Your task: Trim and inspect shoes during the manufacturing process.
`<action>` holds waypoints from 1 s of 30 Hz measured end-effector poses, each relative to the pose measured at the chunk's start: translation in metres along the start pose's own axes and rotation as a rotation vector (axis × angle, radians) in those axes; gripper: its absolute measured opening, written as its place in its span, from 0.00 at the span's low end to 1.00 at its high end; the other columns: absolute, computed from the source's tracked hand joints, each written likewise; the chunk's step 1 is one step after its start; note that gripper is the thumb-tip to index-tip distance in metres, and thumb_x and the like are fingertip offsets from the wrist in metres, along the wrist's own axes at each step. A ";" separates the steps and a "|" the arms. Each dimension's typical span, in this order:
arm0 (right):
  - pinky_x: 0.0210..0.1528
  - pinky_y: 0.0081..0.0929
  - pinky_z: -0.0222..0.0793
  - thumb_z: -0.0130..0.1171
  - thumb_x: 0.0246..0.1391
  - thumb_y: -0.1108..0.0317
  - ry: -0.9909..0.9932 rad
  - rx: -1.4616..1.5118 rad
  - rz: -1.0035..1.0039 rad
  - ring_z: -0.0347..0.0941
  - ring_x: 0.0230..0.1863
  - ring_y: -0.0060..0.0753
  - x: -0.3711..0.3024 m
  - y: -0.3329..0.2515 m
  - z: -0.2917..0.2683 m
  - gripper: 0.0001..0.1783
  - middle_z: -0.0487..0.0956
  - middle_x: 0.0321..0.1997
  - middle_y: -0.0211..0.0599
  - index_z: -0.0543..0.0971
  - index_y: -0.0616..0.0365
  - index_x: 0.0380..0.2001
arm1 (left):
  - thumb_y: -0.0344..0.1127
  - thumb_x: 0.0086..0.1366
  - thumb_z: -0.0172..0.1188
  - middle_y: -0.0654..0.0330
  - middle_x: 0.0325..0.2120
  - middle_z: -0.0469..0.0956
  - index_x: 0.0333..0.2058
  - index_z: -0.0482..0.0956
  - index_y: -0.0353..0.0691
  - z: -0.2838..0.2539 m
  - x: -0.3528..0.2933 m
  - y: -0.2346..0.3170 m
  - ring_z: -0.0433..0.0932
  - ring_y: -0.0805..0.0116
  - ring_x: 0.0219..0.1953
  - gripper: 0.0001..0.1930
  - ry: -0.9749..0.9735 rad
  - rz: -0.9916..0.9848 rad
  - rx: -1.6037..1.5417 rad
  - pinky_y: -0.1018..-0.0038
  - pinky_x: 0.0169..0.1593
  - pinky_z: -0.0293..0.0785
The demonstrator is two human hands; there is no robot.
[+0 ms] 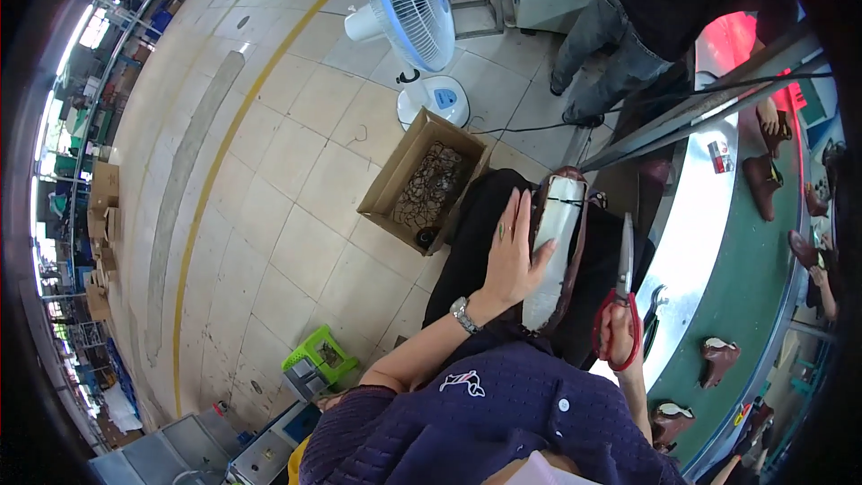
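the tiled floor (pixel 269 171) spreads out to my left, with a yellow line (pixel 215 171) curving across it. to my right runs the green conveyor belt (pixel 745 260), carrying brown shoes (pixel 718 359) spaced well apart, with a shiny metal edge (pixel 696 242) along my side of it. another person in dark trousers (pixel 611 45) stands at the far end of the belt, near a white standing fan (pixel 409 9). just in front of my knees an open cardboard box (pixel 422 180) sits on the floor, holding dark scraps. a small green stool (pixel 319 355) stands on the floor by my left elbow.

on my lap, over my black trousers, lies a brown shoe (pixel 558 251) turned sole side up, its pale bottom facing me. my left hand (pixel 514 256) rests flat and open against its left side, fingers spread along the edge, thumb touching the pale bottom; there is a watch (pixel 464 314) on that wrist. my right hand (pixel 618 328) is closed through the red handles of a pair of scissors (pixel 624 292), whose blades point up and away, just beside the shoe's right edge.
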State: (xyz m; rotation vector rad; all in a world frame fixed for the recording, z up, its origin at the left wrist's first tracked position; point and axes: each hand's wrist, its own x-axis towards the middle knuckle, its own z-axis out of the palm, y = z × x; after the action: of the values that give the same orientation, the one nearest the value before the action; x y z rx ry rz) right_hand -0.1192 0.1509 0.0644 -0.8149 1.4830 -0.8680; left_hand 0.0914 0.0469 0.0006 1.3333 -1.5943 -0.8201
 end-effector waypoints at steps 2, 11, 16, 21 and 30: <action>0.14 0.15 0.56 0.53 0.63 0.54 0.170 -0.019 -0.073 0.66 0.13 0.16 -0.004 0.013 -0.033 0.19 0.69 0.15 0.23 0.74 0.58 0.25 | 0.40 0.61 0.61 0.40 0.65 0.52 0.65 0.57 0.35 -0.004 0.023 0.016 0.54 0.43 0.66 0.36 -0.037 0.205 0.321 0.57 0.65 0.55; 0.43 0.35 0.73 0.64 0.53 0.64 0.849 -0.757 0.183 0.79 0.37 0.39 0.003 0.076 -0.162 0.22 0.82 0.35 0.44 0.78 0.67 0.48 | 0.35 0.59 0.60 0.57 0.47 0.75 0.36 0.80 0.37 0.033 0.041 -0.003 0.63 0.53 0.63 0.10 0.051 0.586 0.496 0.57 0.62 0.63; 0.37 0.38 0.75 0.66 0.49 0.50 0.914 -1.160 -0.082 0.80 0.36 0.49 0.024 0.113 -0.193 0.27 0.82 0.36 0.52 0.80 0.63 0.42 | 0.33 0.57 0.63 0.57 0.37 0.74 0.33 0.80 0.34 0.024 0.035 0.004 0.71 0.59 0.50 0.09 0.136 0.631 0.588 0.59 0.61 0.65; 0.31 0.41 0.73 0.62 0.52 0.51 0.960 -1.248 -0.145 0.80 0.31 0.46 0.034 0.124 -0.211 0.20 0.83 0.33 0.46 0.83 0.55 0.39 | 0.33 0.57 0.64 0.58 0.37 0.74 0.36 0.79 0.34 0.026 0.041 0.006 0.73 0.61 0.46 0.10 0.166 0.686 0.561 0.62 0.58 0.69; 0.37 0.41 0.72 0.61 0.54 0.53 0.791 -1.124 -0.803 0.78 0.35 0.47 0.113 0.161 -0.261 0.19 0.82 0.37 0.47 0.81 0.57 0.41 | 0.28 0.57 0.62 0.53 0.35 0.77 0.32 0.77 0.35 -0.051 0.050 0.045 0.78 0.53 0.40 0.05 0.560 0.531 0.291 0.63 0.45 0.77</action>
State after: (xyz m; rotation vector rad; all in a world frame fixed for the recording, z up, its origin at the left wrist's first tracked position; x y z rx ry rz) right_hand -0.3903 0.1463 -0.1181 -2.1733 2.4412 -0.9348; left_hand 0.1185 0.0099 0.0712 1.1137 -1.5239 0.1108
